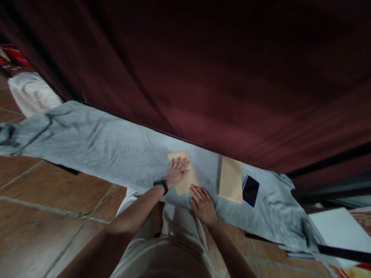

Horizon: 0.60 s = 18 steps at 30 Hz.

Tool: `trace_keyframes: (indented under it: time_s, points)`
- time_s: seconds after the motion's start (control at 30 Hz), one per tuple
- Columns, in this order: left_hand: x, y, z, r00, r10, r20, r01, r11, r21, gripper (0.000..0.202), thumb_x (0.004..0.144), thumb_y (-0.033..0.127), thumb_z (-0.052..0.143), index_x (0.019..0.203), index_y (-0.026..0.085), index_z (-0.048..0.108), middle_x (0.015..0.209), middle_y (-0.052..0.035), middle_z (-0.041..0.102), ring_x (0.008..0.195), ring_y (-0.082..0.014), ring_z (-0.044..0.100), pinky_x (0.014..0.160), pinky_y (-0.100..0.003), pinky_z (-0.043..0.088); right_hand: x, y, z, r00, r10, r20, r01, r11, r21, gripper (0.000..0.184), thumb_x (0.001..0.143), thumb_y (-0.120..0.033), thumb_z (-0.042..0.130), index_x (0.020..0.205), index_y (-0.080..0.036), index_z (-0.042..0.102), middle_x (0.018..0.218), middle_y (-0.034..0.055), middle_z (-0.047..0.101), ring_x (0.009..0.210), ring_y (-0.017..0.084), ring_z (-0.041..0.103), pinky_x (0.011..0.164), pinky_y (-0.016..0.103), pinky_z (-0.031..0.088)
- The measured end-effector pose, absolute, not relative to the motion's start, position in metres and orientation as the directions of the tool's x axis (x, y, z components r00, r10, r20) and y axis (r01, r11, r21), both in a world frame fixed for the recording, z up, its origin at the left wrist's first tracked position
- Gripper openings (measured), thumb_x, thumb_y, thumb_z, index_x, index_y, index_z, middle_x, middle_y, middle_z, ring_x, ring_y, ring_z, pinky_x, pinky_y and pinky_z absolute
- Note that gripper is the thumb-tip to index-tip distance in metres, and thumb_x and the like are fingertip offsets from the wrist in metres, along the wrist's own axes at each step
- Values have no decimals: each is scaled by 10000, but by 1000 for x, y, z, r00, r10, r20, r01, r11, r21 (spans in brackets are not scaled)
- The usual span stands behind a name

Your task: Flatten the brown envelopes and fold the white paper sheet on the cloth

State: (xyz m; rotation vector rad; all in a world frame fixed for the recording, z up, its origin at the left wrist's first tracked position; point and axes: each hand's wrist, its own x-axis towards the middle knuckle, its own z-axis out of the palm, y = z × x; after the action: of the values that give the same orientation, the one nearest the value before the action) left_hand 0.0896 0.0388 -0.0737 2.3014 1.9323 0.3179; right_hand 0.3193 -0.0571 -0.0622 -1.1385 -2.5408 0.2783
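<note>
A flat tan paper envelope (189, 180) lies on a grey cloth (124, 150) in front of me. My left hand (176, 172), with a dark band on its wrist, rests flat on the envelope's upper part, fingers spread. My right hand (204, 205) lies palm down at the lower right corner, its fingertips touching or close to the paper's edge. Both hands are open and grip nothing. To the right sits a neat stack of similar tan envelopes (231, 179), and beside it a phone (251, 191) with a dark screen and a light purple edge.
A dark red curtain (185, 88) hangs along the far side of the cloth-covered surface. Striped fabric (33, 92) is at the far left. A white board or box (342, 231) stands at the right end. Brown floor tiles (43, 193) show below.
</note>
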Motion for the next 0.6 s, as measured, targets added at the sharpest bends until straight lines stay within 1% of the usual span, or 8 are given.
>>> trace_keyframes:
  time_s: [0.07,0.13,0.3,0.43,0.6]
  points:
    - [91,51,-71,167,983,71,954,-179,241,570,1066,457,290,1602,293,393,1675,-37,369,1588,-324,217,1273,-620,132,319,-58,-63,-605,759,242,687,650,-325,454,1073,-268,423,1512,-211,524,1535,54,565,1440,196,504,1268,441,303]
    - [93,58,-70,190,979,77,946,-204,253,570,1070,425,263,1606,272,382,1674,-46,368,1583,-310,235,1273,-624,119,318,-58,-63,-598,761,254,685,649,-331,446,1064,-255,430,1491,-205,548,1514,59,587,1423,193,521,1263,432,312]
    - [96,56,-74,296,949,112,913,-315,260,564,1069,397,263,1591,240,409,1649,-53,417,1572,-245,278,1296,-532,123,317,-59,-64,-593,758,271,681,652,-334,441,1046,-240,451,1468,-206,572,1489,63,612,1405,194,539,1252,424,324]
    - [100,40,-79,373,920,120,880,-391,270,571,1081,402,240,1586,199,412,1658,-58,399,1571,-212,278,1305,-457,124,316,-59,-65,-588,756,288,678,654,-334,458,1038,-226,438,1481,-210,558,1498,66,604,1413,203,528,1246,436,322]
    - [111,13,-82,430,898,95,851,-438,289,562,1086,421,266,1589,215,406,1655,-40,407,1572,-194,274,1302,-417,139,318,-60,-70,-591,744,311,658,668,-347,458,1024,-210,457,1470,-207,561,1470,78,627,1379,223,552,1227,461,344]
